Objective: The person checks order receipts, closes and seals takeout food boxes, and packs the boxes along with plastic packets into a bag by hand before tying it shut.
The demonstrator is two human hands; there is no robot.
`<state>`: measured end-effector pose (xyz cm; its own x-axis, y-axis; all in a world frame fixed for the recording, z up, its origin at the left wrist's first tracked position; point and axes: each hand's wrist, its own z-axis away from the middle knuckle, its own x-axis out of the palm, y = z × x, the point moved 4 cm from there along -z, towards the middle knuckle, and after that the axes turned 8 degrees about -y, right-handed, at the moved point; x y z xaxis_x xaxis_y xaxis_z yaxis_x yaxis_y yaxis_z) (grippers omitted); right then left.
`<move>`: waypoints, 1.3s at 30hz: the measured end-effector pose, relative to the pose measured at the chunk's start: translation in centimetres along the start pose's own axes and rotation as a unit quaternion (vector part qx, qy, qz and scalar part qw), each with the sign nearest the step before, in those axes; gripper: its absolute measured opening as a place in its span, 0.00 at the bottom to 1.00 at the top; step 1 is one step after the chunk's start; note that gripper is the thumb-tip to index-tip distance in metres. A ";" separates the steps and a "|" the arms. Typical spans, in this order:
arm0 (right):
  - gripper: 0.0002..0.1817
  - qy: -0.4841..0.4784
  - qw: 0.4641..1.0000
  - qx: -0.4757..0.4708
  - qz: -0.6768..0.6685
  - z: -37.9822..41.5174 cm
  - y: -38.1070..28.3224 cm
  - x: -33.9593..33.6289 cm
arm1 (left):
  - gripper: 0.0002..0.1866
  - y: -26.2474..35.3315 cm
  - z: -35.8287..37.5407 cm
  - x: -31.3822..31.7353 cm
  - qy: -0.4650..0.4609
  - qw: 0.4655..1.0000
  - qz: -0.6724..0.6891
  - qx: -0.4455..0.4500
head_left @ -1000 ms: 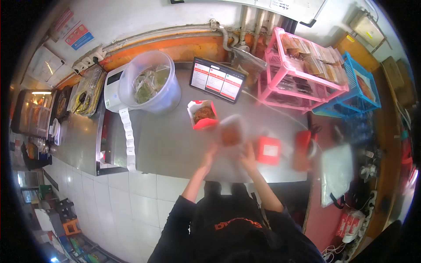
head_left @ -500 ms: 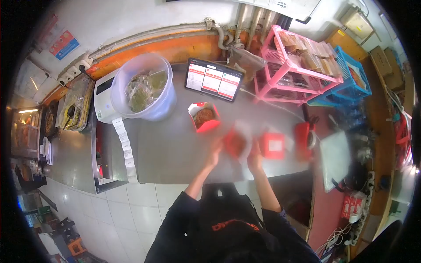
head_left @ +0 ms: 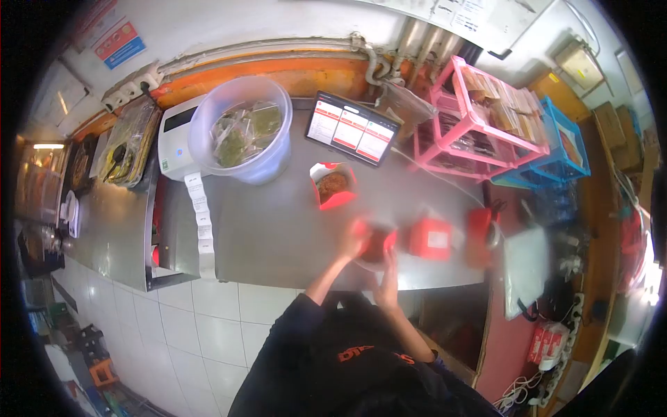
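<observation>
Between my two hands, near the steel counter's front edge, is a red box [head_left: 376, 244] with brown food in it, blurred by motion. My left hand [head_left: 352, 243] holds its left side. At its right side is my right hand [head_left: 386, 279], touching the box near its front corner. Another open red and white box [head_left: 333, 186] with brown food stands behind, up and to the left. A closed red box [head_left: 431, 238] with a white label sits to the right of my hands.
A tablet [head_left: 353, 129] leans at the back, beside a clear tub [head_left: 242, 132] of small packets. A printer [head_left: 178, 139] trails a paper strip [head_left: 201, 226]. Pink [head_left: 479, 128] and blue [head_left: 566, 149] racks stand at the back right. A white bag [head_left: 524, 267] lies at right.
The view has shifted a little. My right hand has come lower and closer to my left, and the box between them has opened out and shows its food more plainly.
</observation>
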<state>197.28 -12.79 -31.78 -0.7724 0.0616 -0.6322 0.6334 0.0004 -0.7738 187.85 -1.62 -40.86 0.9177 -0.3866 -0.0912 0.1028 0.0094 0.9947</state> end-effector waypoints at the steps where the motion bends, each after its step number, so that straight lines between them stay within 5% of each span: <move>1: 0.33 -0.006 1.000 -0.006 -0.002 -0.4 1.2 0.1 | 0.25 -0.7 1.1 0.0 0.042 0.999 0.017 0.007; 4: 0.18 -0.111 0.990 -0.079 -0.024 -2.6 4.4 -1.2 | 0.23 2.1 4.8 -0.9 0.107 0.993 -0.038 0.024; 7: 0.15 -0.146 0.980 -0.130 -0.036 -5.0 2.6 -2.7 | 0.22 2.1 7.1 -1.7 0.151 0.974 -0.153 0.068; 8: 0.13 -0.156 0.976 0.016 -0.153 -5.4 2.6 -2.3 | 0.22 2.5 7.8 -1.9 0.097 0.971 -0.214 0.048; 9: 0.13 -0.158 0.976 0.016 -0.151 -5.6 2.8 -1.5 | 0.22 3.4 8.4 -2.0 0.041 0.961 -0.273 0.026; 11: 0.17 -0.024 0.989 -0.019 -0.145 -6.0 4.0 -0.6 | 0.23 6.2 9.3 -2.4 0.003 0.950 -0.312 0.012; 15: 0.20 0.067 0.997 -0.030 0.018 -4.8 3.7 0.0 | 0.24 9.3 10.2 -1.5 -0.007 0.900 -0.435 0.023; 22: 0.28 -0.049 0.998 -0.026 0.038 -1.9 -0.3 -1.8 | 0.21 8.9 5.6 -2.3 0.006 0.928 -0.373 0.008; 25: 0.30 -0.061 0.997 -0.023 0.045 -2.5 0.1 -2.4 | 0.21 11.3 4.8 -2.7 -0.020 0.895 -0.425 0.138; 31: 0.28 -0.099 0.989 -0.078 0.078 -4.0 0.3 -3.5 | 0.13 6.8 5.2 -1.9 -0.075 0.957 -0.276 0.054; 36: 0.26 -0.143 0.984 -0.092 0.058 -4.1 0.4 -3.3 | 0.06 3.9 6.1 -0.7 0.091 0.990 -0.103 0.039; 39: 0.24 -0.192 0.978 -0.084 0.001 -4.9 1.8 -2.8 | 0.05 3.1 6.1 -0.7 0.080 0.995 -0.047 0.043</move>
<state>200.82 -8.10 -31.22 -0.7112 -0.3169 -0.6275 0.6096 0.1666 -0.7750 185.17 -6.94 -37.41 0.9556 -0.2306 -0.1833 0.1640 -0.1004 0.9813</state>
